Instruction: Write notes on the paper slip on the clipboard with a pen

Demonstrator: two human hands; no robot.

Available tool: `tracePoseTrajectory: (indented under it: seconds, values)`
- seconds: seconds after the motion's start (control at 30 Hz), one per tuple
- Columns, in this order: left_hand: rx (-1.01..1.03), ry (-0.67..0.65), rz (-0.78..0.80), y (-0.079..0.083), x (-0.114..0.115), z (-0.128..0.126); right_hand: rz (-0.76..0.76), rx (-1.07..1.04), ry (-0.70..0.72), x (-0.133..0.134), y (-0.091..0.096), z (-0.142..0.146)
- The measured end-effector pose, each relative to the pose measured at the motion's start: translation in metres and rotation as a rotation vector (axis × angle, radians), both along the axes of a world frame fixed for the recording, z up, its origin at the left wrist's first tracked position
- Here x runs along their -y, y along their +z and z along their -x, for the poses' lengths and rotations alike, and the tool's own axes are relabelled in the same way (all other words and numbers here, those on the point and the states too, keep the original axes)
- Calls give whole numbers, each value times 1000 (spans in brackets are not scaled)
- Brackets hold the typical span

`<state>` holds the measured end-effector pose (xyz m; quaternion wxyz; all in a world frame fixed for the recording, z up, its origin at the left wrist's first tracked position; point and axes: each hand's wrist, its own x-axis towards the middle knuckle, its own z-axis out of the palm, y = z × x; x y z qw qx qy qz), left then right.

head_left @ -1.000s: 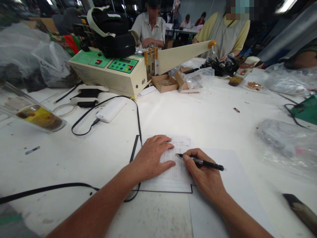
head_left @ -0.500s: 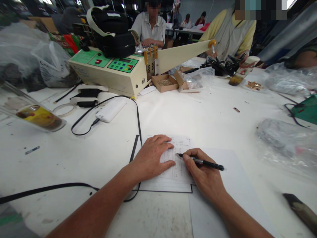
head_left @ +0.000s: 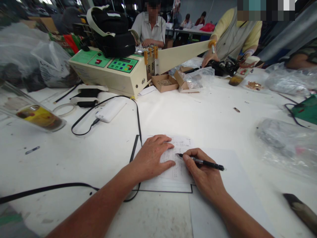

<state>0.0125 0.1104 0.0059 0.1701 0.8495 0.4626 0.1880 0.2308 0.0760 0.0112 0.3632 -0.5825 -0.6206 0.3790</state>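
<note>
My left hand [head_left: 151, 157] lies flat, fingers stretched out, on a small written sheet of paper [head_left: 177, 172] on the white table [head_left: 198, 115]. My right hand [head_left: 204, 173] is closed around a black pen [head_left: 201, 162], whose tip touches the sheet just right of my left fingertips. A larger blank sheet [head_left: 232, 198] lies under my right wrist. A black strap [head_left: 135, 150] runs along the left edge of the written sheet and under my left forearm.
A cream machine with green panels [head_left: 116, 71] stands at the back, a black bag [head_left: 111, 29] on top. A white power bank [head_left: 110, 110], tape roll [head_left: 64, 109], clear cup [head_left: 32, 114], small cardboard boxes [head_left: 164, 82] and plastic bags [head_left: 287, 142] lie around. People work across the table.
My hands and the pen have stayed put. The person in yellow across the table has leaned to the right and put a hand down near the black items.
</note>
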Motion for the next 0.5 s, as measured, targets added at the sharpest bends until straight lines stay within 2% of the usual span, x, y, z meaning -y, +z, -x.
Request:
tracePoseTrajectory:
  seconds: [0.5]
  values:
    - [18, 4, -6, -2, 1, 0, -14, 15, -24, 1, 4, 2]
